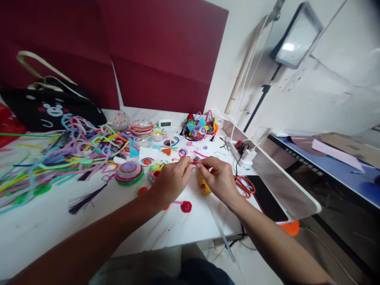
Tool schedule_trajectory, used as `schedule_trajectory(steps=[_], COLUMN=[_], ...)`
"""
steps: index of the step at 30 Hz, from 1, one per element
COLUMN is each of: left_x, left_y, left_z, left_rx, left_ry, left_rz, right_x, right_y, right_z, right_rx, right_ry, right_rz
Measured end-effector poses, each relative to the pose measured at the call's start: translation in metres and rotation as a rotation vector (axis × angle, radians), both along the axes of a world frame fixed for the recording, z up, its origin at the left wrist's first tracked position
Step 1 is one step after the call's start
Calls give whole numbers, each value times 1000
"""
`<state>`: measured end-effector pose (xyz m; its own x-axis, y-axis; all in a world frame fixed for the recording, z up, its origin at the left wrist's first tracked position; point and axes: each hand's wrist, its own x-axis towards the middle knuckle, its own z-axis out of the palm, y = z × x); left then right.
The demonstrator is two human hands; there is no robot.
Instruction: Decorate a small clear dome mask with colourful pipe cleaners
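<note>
A short red strip (pixel 194 162) is held above the middle of the white desk (pixel 139 233), its long axis running roughly left to right, one end toward each hand. The left hand (pixel 175 176) has its grip pinched together on the left end; the right hand (pixel 218 178) has its grip clamped on the right end, thumb and forefinger closed. Just below the right hand lies a yellow tool (pixel 204 186), its length pointing near to far, and a pale rod (pixel 222 233) reaches past the near edge. A red coil (pixel 186 206) lies near the hands. A tangle of coloured stems (pixel 97 148) covers the left side, a black bag (pixel 53 113) behind it. Dark red board (pixel 166 51) lines the far wall; a lamp (pixel 299 35) stands far right, beyond which sits a blue table (pixel 335 170).
</note>
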<state>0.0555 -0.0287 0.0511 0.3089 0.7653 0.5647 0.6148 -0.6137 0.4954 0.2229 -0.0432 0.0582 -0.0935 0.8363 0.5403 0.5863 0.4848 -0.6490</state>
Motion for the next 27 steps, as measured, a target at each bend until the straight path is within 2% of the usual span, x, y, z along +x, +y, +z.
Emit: schedule_trajectory(steps=[2,5,8,10,13,16,20,23,27], left_x=[-20,-59,-95,-109,-115,-112,-112,-115,-116], left_y=[3,13,24,28,28,24,20,19,16], left_z=[4,4,-9,-22,-34,-39,-43,-46,-46], left_rx=[-81,-215,-235,-216,-158,-162,-167,-182,-235], left_ry=[-55,-166,-115,-36,24,64,23,-60,-144], left_rz=[29,195,289,305,300,286,315,297,275], right_x=[2,6,6,2,-8,-24,-53,-73,-89], right_y=[5,16,25,32,42,54,65,72,80], right_z=[-4,-14,-26,-32,-35,-33,-31,-36,-44], right_rx=[-49,-231,-375,-381,-282,-241,-279,-314,-342], right_ry=[-13,-11,-96,-234,-424,-448,-434,-525,-645], right_rz=[9,54,149,212,183,131,258,346,390])
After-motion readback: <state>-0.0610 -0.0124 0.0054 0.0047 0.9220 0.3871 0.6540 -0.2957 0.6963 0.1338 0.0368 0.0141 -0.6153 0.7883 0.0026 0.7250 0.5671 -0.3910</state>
